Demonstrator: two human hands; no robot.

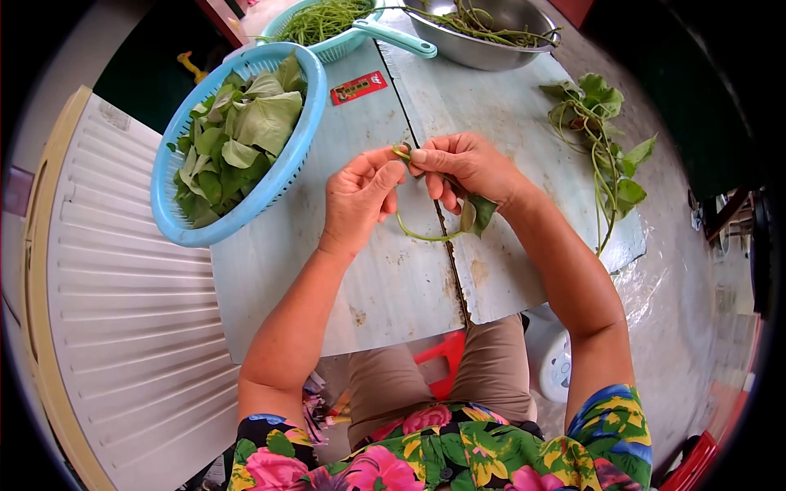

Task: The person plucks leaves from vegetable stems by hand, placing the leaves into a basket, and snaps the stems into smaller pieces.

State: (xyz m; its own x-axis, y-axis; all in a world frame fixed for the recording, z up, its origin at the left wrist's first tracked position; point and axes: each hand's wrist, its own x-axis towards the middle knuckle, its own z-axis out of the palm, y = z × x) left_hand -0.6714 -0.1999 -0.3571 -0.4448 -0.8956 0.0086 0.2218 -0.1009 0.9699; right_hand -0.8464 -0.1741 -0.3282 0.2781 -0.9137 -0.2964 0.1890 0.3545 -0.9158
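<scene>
Hands (pixel 359 196) (pixel 471 168) pinch leafy stem (pixel 427 238); lettering on red packet (pixel 358 87) unreadably small.

A red packet (pixel 359 87) lies flat on the far side of my table (pixel 368 286), left of its seam. A tan-edged, ribbed white panel (pixel 139 262) stands at my left. A yellow object (pixel 195 70) is far left. Below the table's near edge: red plastic (pixel 449 350); right of it, a white container (pixel 552 360).
</scene>
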